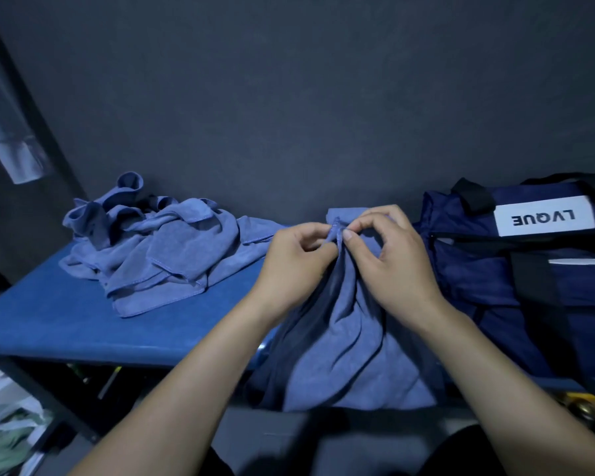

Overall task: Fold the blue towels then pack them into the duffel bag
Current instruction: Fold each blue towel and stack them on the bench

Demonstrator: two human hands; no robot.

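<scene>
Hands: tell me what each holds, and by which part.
Both the left hand and the right hand pinch one blue towel at its stitched top edge, close together; the rest hangs down bunched.

I read one text only: "LVQUE", black capitals on a white label (pixel 543 216), upside down from my view, on the navy duffel bag (pixel 495 269).
</scene>
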